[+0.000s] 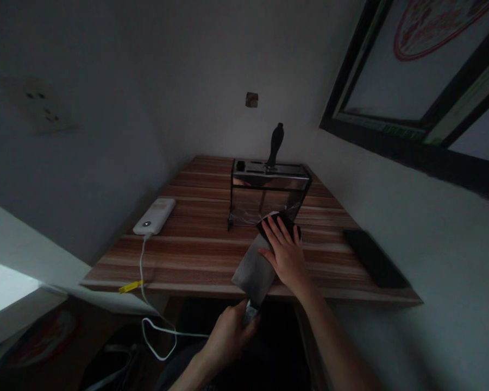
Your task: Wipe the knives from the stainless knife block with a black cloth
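A cleaver [255, 270] with a broad grey blade points away from me, its blade over the table's front edge. My left hand [233, 328] is closed around its handle [250, 312], just in front of the edge. My right hand [286, 251] lies flat with fingers spread, pressing a dark flat piece [291, 221] against the far end of the blade. Whether that piece is cloth or abrasive sheet, I cannot tell. Just beyond stands a clear-sided knife holder [250, 201] with a metal top. From its slot a black handle [276, 142] sticks up.
On the wood-grained table [195, 250], a white power bank [155, 216] lies at left. Its white cable [142, 266], with a yellow tag [131, 287], hangs over the front edge. A dark phone [372, 258] lies at right. Walls enclose the back and both sides.
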{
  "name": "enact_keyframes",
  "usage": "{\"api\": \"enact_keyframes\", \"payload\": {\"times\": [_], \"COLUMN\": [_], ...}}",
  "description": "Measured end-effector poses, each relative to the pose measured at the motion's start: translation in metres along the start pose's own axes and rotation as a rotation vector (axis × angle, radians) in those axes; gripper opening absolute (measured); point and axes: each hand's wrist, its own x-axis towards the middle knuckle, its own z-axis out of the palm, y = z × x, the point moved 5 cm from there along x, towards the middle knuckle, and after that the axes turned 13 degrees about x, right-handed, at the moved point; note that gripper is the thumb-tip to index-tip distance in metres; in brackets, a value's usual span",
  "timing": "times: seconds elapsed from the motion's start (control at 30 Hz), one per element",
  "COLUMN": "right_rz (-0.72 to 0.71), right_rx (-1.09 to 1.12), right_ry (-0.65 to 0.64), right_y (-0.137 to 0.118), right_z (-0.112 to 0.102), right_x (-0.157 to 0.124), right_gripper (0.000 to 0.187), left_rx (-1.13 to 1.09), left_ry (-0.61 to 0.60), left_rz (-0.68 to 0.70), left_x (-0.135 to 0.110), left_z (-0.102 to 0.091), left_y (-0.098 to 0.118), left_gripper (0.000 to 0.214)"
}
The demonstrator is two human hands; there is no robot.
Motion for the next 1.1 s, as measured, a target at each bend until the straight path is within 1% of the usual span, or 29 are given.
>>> {"api": "enact_keyframes", "payload": {"times": [0.17, 0.33, 0.57, 0.73, 0.83, 0.93, 1.1], "right_rz": [-0.015, -0.068, -0.114, -0.141, -0.152, -0.176, -0.201], "right_rx": [-0.014, -0.007, 0.036, 0.073, 0.099, 0.134, 0.156], "right_ry": [-0.003, -0.054, -0.11, -0.156, -0.178, -0.19, -0.218], "right_y": [-0.003, -0.011, -0.033, -0.051, -0.061, -0.071, -0.08], "right_z": [-0.001, 0.001, 0.004, 0.008, 0.013, 0.018, 0.022], "right_x": [-0.004, -0.016, -0.037, -0.05, -0.06, -0.069, -0.078], "right_gripper": [0.062, 0.064, 0.066, 0.068, 0.068, 0.069, 0.069], "left_rx": [0.003, -0.03, -0.044, -0.066, -0.079, -0.102, -0.089], "left_ry": [0.0, 0.002, 0.004, 0.034, 0.05, 0.04, 0.053], "left_rz": [0.0, -0.006, 0.014, 0.056, 0.091, 0.123, 0.113], "left_x": [0.0, -0.001, 0.001, 0.001, 0.003, 0.006, 0.01], "left_z": [-0.002, -0.003, 0.0, 0.002, 0.005, 0.01, 0.017], "left_y": [0.001, 0.002, -0.001, -0.002, -0.005, -0.011, -0.022], "left_gripper": [0.027, 0.029, 0.029, 0.026, 0.023, 0.025, 0.029]}}
